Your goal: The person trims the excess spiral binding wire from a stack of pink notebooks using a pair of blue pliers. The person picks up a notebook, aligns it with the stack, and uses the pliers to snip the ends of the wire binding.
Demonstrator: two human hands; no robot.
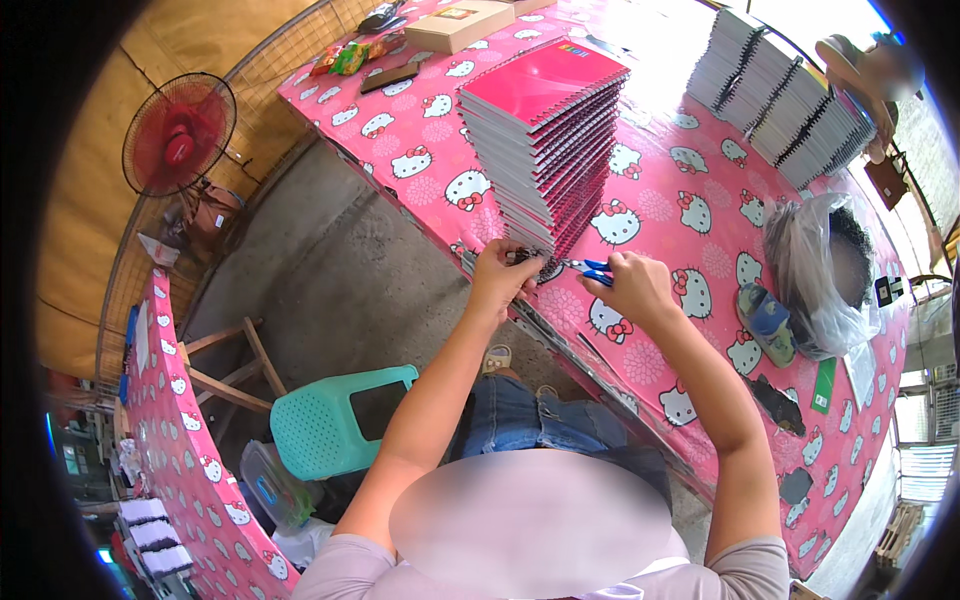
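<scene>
A tall stack of spiral-bound notebooks (545, 85) with pink covers stands near the edge of the pink patterned table. At its near bottom corner, my left hand (498, 282) is closed, fingers pinched on a dark spiral coil (550, 268). Fingertips partly cover that spot, so the coil's end is hard to make out. My right hand (638, 285) grips small blue-handled pliers (597, 270), their jaws pointing left at the coil close to my left fingertips.
More bound notebooks (775, 95) stand in rows at the far right, beside another person (860, 75). A clear plastic bag (815, 270) and a slipper (766, 325) lie on the table's right. At left are a green stool (325, 422) and a red fan (178, 135). A cardboard box (460, 25) sits at the back.
</scene>
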